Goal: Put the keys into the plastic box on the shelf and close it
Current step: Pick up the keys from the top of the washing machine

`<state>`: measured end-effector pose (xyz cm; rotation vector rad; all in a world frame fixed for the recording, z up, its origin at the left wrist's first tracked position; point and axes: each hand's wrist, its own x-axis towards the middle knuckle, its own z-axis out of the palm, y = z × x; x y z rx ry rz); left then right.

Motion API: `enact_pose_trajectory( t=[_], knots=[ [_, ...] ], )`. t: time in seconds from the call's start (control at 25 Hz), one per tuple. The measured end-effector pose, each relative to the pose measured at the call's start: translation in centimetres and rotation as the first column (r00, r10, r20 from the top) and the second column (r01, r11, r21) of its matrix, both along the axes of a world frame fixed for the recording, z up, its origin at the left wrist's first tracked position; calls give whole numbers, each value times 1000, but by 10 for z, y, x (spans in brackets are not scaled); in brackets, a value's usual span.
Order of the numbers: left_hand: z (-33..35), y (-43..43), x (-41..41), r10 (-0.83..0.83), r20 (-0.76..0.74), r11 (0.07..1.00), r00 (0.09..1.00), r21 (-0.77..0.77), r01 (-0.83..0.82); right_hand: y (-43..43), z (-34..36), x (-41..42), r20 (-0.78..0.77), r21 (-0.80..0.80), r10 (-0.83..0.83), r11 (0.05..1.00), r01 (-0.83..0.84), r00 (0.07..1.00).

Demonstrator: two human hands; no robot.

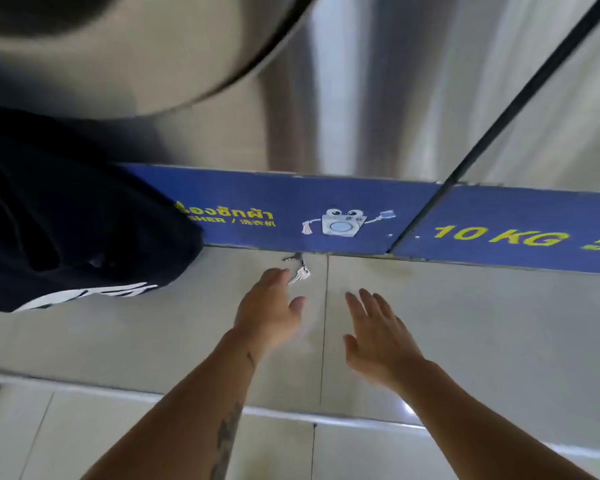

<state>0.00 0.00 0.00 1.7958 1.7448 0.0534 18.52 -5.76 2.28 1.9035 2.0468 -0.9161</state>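
Forearms reach out over the tiled floor (465, 306); dark cloth (66, 220) hangs at left, a blue strip (257, 202) runs along the washer base; left hand (269, 313) and right hand (378, 337) are both spread and empty; keys (300, 271) lie against the strip, just beyond the left fingers (274, 273); best to pinch the ring, not one key; no box in view.
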Motion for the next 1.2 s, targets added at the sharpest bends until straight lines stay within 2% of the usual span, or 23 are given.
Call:
enact_pose_trajectory(
  t=[0.08, 0.2, 0.36, 0.52, 0.68, 0.84, 0.96, 1.04, 1.12, 1.2],
  knots=[
    [-31, 9, 6, 39, 89, 994, 995, 101, -48, 7, -27, 4, 5, 33, -24, 999, 24, 1000],
    [-70, 22, 15, 59, 91, 974, 994, 214, -77, 14, -56, 10, 54, 80, 4, 997, -8, 999],
    [-87, 22, 19, 14, -118, 940, 993, 339, 27, 10, -78, 9, 100, 104, 19, 994, -30, 995],
    [-73, 31, 25, -49, -180, 958, 982, 271, 98, 8, -80, 8, 101, 110, 7, 994, -19, 995],
    [-58, 38, 25, -184, -264, 957, 947, 172, 233, 11, -75, 6, 106, 51, 17, 998, -23, 994],
    [-56, 35, 21, -315, -328, 909, 890, 166, 383, 6, -80, 4, 123, 52, 21, 998, -28, 992],
    [-58, 35, 21, -336, -393, 888, 856, 171, 427, 5, -81, 4, 143, 57, 27, 998, -36, 989],
    [-61, 34, 18, -284, -380, 902, 880, 205, 379, 6, -79, 3, 147, 33, 33, 999, -38, 989],
    [-62, 32, 10, -121, -231, 956, 965, 236, 176, 10, -73, 3, 149, -1, 31, 1000, -31, 988],
    [-59, 27, 1, 59, -66, 975, 996, 217, -43, 17, -64, 4, 117, -43, 22, 999, -17, 993]
  ],
)
